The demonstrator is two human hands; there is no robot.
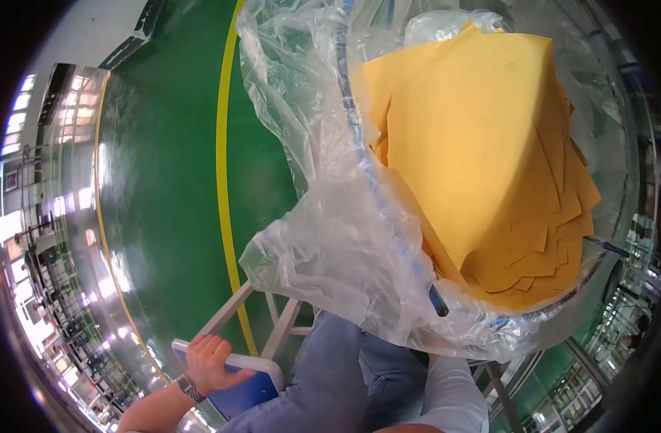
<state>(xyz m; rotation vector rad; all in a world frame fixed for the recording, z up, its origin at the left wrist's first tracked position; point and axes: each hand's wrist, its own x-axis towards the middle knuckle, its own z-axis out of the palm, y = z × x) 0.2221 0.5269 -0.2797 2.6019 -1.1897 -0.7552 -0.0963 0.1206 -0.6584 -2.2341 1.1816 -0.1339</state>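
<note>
Your left hand [213, 365] is on the edge of the stool [245, 395], left of your legs [327, 361]. Ahead to the right, paper sheets [457, 144] lie inside the plastic liner [323, 249]; left of it runs a floor line [223, 144].

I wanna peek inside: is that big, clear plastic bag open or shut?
Open: the clear plastic bag spreads wide at its top, showing the thin yellow-orange sheets inside.

Left forearm [157, 410] slanting up, left hand [209, 366] (back showing), fingers [216, 346] bent, thumb [241, 376] spread
</note>
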